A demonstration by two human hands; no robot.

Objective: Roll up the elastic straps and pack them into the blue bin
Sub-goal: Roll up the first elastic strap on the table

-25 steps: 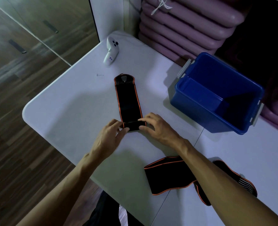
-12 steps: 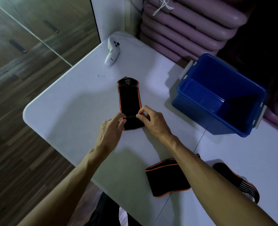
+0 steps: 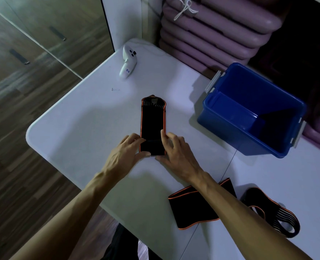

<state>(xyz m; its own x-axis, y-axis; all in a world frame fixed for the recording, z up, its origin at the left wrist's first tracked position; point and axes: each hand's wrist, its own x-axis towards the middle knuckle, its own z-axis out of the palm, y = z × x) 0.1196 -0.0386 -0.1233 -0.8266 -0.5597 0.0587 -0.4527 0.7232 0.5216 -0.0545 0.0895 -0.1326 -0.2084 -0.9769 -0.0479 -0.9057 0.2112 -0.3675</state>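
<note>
A black elastic strap with orange edging [image 3: 152, 121] lies stretched out on the white table [image 3: 80, 128], its near end turned over into a short roll. My left hand [image 3: 126, 152] grips the roll's left side and my right hand [image 3: 174, 152] grips its right side. A second black and orange strap [image 3: 196, 209] lies loose at the near right, partly hidden by my right forearm. The blue bin [image 3: 249, 113] stands to the right, with nothing visible inside.
A white hand controller [image 3: 128, 65] lies at the table's far corner, with a small screw [image 3: 115, 89] near it. Stacked purple mats [image 3: 211, 30] rise behind the table. The table's rounded left edge drops to a wooden floor.
Both hands have rolled the strap's near end farther away from me, so the flat length has shortened. The camera view has shifted slightly.
</note>
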